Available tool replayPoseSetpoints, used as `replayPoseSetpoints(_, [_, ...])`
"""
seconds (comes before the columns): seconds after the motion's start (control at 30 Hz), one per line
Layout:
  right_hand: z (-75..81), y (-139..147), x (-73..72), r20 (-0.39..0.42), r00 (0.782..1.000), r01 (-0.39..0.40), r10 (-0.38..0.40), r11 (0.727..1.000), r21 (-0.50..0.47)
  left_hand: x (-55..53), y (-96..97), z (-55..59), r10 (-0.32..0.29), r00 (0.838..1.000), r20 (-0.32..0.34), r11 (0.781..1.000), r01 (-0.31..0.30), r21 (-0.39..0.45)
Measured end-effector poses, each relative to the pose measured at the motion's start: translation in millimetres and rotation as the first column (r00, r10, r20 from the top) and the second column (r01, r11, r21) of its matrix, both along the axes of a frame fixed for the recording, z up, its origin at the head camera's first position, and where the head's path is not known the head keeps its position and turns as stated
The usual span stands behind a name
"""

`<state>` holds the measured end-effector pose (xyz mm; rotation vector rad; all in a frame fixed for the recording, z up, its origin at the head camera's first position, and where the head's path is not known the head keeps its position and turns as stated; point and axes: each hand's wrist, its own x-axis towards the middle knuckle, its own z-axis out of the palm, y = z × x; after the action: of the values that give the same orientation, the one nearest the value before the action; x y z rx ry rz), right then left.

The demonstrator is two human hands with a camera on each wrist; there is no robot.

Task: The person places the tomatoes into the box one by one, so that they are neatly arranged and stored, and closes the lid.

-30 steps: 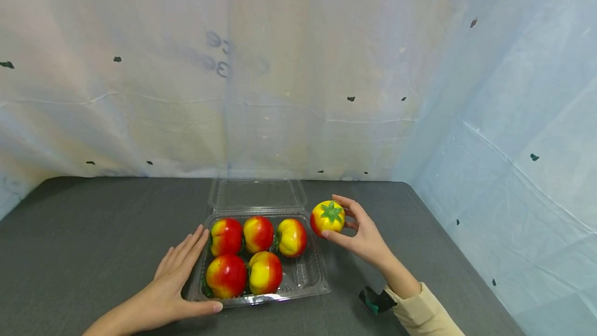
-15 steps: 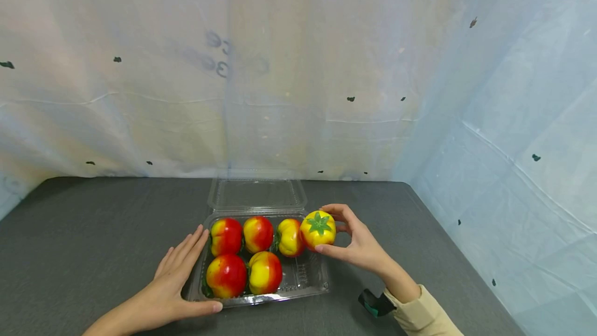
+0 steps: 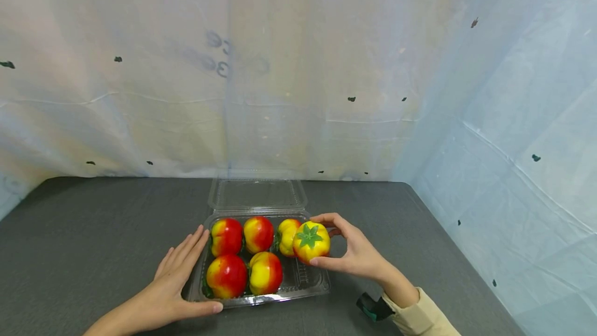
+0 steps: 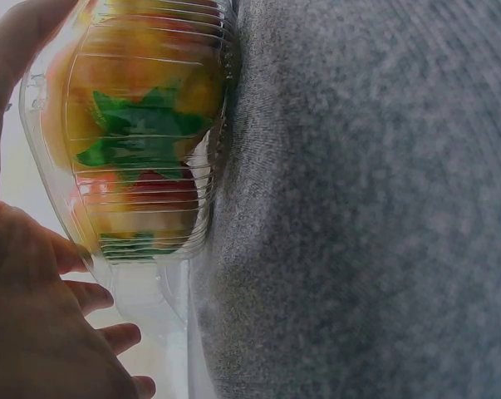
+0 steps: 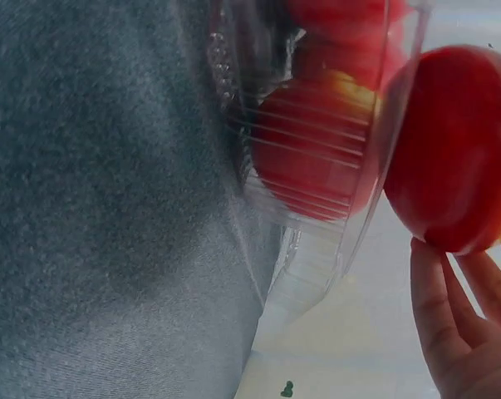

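Note:
A clear plastic clamshell box (image 3: 305,291) holds several glossy red-and-yellow tomato-like fruits, among them a front-left one (image 3: 226,276), a front-middle one (image 3: 265,273) and a back-right one (image 3: 286,235). My right hand (image 3: 356,253) grips another such fruit (image 3: 311,242) between thumb and fingers, its green star-shaped calyx facing up. That fruit is above the box's right part and partly covers the back-right fruit; in the right wrist view the held fruit (image 5: 454,150) is at the box's rim. My left hand (image 3: 170,287) rests with fingers extended along the box's left side, thumb at its front edge.
The box's lid (image 3: 256,194) lies folded back behind it on the dark grey table (image 3: 93,232). Pale plastic sheeting (image 3: 280,66) rises behind the table and along its right side. A black strap (image 3: 374,307) is on the right wrist.
My right hand has brought the held fruit left and toward the front, from beside the box's right edge to over its right part. The left hand and box stay put.

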<state>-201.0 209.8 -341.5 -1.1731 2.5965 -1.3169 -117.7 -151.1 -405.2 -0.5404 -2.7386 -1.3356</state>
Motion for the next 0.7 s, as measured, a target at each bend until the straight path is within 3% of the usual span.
replayPoseSetpoints(0.17, [-1.4,-1.3,0.8,-0.06,0.995,-0.074,0.075,0.997,0.022,0.2,0.1,0.0,0.0,1.0,0.003,1.0,0.0,0.002])
replayPoseSetpoints(0.7, [-3.0,-10.5,7.0,0.0,0.987,-0.158,0.159,0.978,0.137,0.9,-0.3,0.5,-0.008,1.0,0.014,1.0,0.007,0.019])
